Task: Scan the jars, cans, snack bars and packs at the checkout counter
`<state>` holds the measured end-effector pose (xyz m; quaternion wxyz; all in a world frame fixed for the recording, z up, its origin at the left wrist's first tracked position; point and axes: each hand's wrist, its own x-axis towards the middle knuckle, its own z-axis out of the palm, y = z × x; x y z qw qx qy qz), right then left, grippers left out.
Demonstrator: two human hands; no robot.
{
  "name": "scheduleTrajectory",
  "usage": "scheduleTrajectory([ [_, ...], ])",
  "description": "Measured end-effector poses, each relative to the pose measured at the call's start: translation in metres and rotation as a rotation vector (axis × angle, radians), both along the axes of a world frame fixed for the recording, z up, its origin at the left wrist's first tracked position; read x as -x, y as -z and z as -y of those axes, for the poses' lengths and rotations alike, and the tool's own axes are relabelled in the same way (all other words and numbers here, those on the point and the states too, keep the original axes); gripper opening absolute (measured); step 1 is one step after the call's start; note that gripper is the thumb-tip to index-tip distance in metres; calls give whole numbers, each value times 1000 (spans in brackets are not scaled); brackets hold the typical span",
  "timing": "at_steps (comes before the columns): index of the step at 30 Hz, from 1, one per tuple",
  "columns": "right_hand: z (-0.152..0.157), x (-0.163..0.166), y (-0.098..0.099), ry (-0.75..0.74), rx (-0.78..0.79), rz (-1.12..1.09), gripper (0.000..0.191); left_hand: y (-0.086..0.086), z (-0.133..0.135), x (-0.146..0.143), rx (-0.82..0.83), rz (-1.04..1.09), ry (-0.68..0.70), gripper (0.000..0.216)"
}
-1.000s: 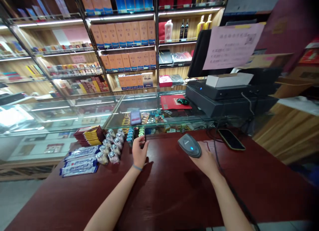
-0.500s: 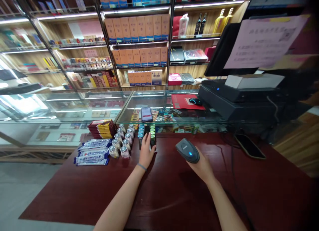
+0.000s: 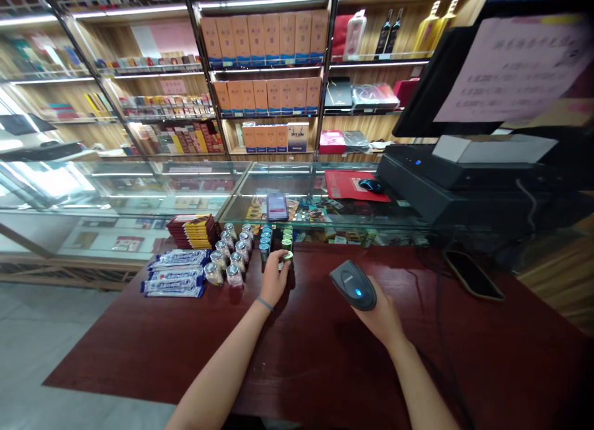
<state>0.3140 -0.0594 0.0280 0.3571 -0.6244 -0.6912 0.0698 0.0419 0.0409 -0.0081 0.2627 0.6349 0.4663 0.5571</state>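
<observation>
My left hand (image 3: pixel 273 286) has its thumb and fingers closed around the front green-topped container (image 3: pixel 288 257), a small cylinder at the near end of a row. Beside that row, on its left, stands a row of blue-topped containers (image 3: pixel 265 248). My right hand (image 3: pixel 384 315) grips a dark handheld barcode scanner (image 3: pixel 353 285) with a lit blue light, held above the red-brown table (image 3: pixel 306 368). Farther left are two rows of small clear jars with silver lids (image 3: pixel 234 273), then blue-and-white packets (image 3: pixel 174 286) lying flat.
Stacked yellow and dark red bars (image 3: pixel 199 232) sit behind the packets. A phone (image 3: pixel 473 274) lies on the right, near a cable. Beyond the table's far edge is a glass display counter (image 3: pixel 301 176), bearing a mouse (image 3: pixel 370 185), a small screen (image 3: pixel 277 207) and a dark monitor (image 3: pixel 431 83).
My left hand's fingers have drawn back from over the rows and closed on the nearest green-topped container. My right hand still holds the scanner; the whole view has shifted slightly.
</observation>
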Motion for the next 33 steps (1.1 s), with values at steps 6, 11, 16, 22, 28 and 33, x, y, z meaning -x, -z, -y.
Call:
scheduleTrajectory([
  [6, 7, 2, -3, 2, -24, 23, 43, -10, 5, 7, 380, 549, 289, 44],
  [11, 7, 6, 0, -132, -2, 195, 47, -14, 3, 13, 478, 739, 413, 52],
  [16, 10, 18, -5, -283, 39, 264, 52, -13, 0, 14, 514, 711, 398, 55],
  [22, 13, 28, -10, -356, 81, 300, 51, -17, 0, 14, 526, 732, 406, 55],
  [28, 14, 27, -14, -377, 101, 291, 36, -10, -5, 13, 530, 748, 405, 50],
  [33, 13, 25, -13, -354, 60, 275, 49, -6, -4, 14, 507, 707, 423, 55],
])
